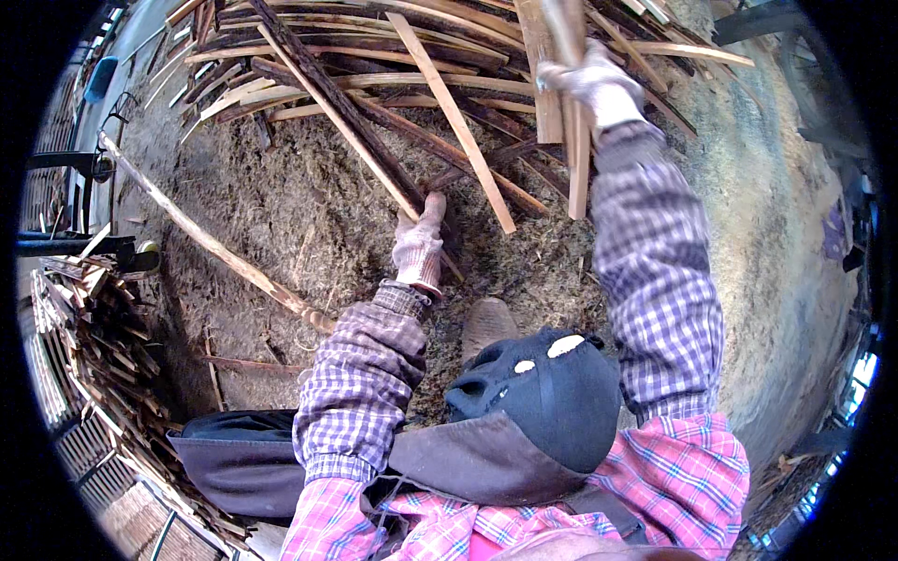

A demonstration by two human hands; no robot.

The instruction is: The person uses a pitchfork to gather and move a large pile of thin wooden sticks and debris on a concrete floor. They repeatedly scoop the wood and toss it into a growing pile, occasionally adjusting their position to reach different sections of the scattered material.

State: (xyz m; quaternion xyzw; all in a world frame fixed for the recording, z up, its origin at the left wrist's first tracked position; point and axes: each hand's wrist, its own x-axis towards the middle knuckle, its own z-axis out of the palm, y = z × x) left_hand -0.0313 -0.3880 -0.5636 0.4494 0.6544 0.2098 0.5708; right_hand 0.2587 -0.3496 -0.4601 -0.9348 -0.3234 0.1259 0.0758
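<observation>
Head view: left hand grips slat end.

Two gloved hands: left hand, right hand. One shoe visible. Wood slats: too many to count, dozens piled.

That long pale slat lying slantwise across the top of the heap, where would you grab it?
Judging by its pose, take the pale slat near its lower free end, coming from above: it lies atop the wood heap, and that end juts over sawdust beside the left hand, leaving fingers room.
</observation>
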